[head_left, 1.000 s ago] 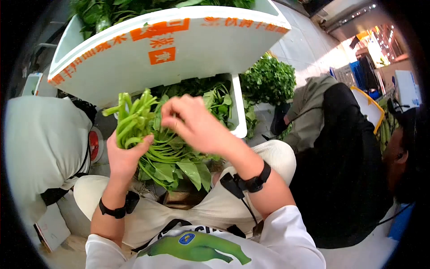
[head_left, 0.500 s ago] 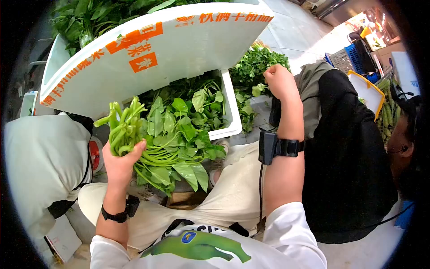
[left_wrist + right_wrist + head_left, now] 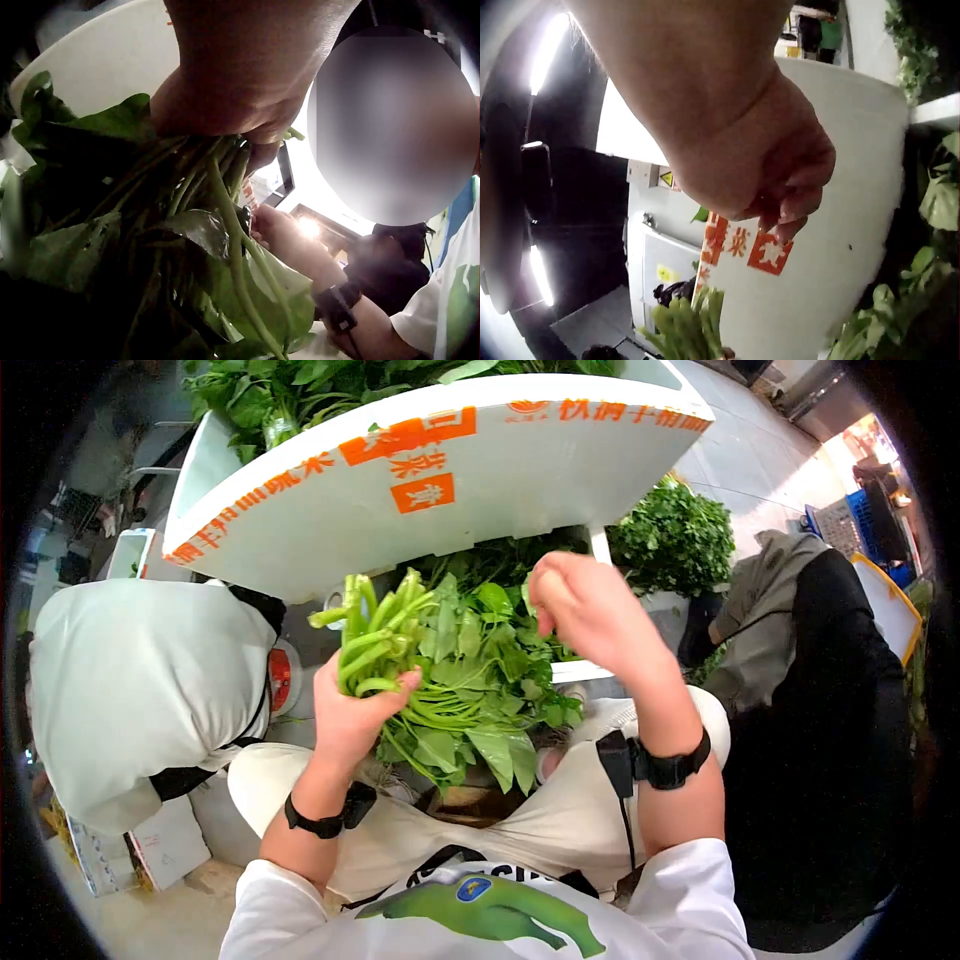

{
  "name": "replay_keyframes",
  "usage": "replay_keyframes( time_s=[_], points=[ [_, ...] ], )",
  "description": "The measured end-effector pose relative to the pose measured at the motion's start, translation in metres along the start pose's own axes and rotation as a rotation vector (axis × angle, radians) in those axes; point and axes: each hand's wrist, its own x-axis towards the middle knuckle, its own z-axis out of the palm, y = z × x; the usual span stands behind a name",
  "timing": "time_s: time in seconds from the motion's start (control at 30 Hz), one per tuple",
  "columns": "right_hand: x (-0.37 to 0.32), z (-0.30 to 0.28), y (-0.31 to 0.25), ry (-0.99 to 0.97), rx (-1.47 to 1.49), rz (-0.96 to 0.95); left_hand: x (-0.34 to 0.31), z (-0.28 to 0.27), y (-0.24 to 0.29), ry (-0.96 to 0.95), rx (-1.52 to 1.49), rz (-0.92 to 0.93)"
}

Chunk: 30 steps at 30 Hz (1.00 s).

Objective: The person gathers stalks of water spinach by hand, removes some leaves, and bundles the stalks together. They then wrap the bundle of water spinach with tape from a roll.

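Note:
My left hand [image 3: 350,705] grips a bunch of leafy greens [image 3: 378,635] near the cut ends of its thick pale stems. The stem ends point up, while the leaves fan out to the right and down above my knees. In the left wrist view long stems and dark leaves [image 3: 97,240] hang below that hand. My right hand [image 3: 595,605] is raised to the right of the bunch, apart from the stems. Its fingers are curled in the right wrist view, where nothing shows between them and the stem ends [image 3: 682,326] appear lower down.
A white foam box [image 3: 300,525] with orange lettering, filled with greens, stands tilted in front. Beneath it is another white box [image 3: 580,671] of greens. More bunched greens [image 3: 675,535] lie at the right. A person in black [image 3: 820,760] sits close on my right; a pale-clad leg [image 3: 140,680] is at left.
My right hand went from beside the stems out to the far right, then came back partway toward the bunch. The left hand keeps its grip on the greens. The head view shifted.

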Motion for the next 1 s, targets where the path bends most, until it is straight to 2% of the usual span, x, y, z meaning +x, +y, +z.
replay_keyframes(
  time_s=[0.07,0.13,0.2,0.3,0.4,0.47,0.6,0.7,0.9,1.0],
  points=[
    [-0.006,0.016,-0.008,-0.106,0.063,-0.106,0.002,0.002,0.001,-0.004,-0.033,-0.027],
    [-0.007,0.04,-0.004,-0.072,0.147,-0.256,0.004,0.001,-0.001,-0.011,-0.021,-0.011],
    [-0.014,0.045,-0.016,-0.159,0.185,-0.192,0.004,0.002,0.0,-0.023,-0.012,0.008],
    [-0.014,0.066,-0.014,-0.13,0.318,-0.189,0.005,0.003,0.001,-0.038,-0.055,-0.036],
    [-0.013,0.077,-0.008,-0.101,0.388,-0.22,0.007,0.003,-0.001,-0.056,-0.058,0.005],
    [-0.011,0.081,-0.005,-0.122,0.504,-0.166,0.007,0.004,0.001,-0.068,0.01,0.042],
    [-0.014,0.082,-0.008,-0.096,0.456,-0.123,0.007,0.006,0.002,-0.078,-0.021,0.036],
    [-0.017,0.08,-0.014,-0.005,0.338,-0.19,0.006,0.006,0.002,-0.068,-0.102,0.004],
    [-0.016,0.082,-0.014,0.009,0.393,-0.163,0.007,0.005,0.003,-0.039,-0.125,-0.016],
    [-0.016,0.084,-0.014,0.018,0.524,-0.167,0.007,0.005,0.003,-0.039,-0.106,0.005]
  ],
)
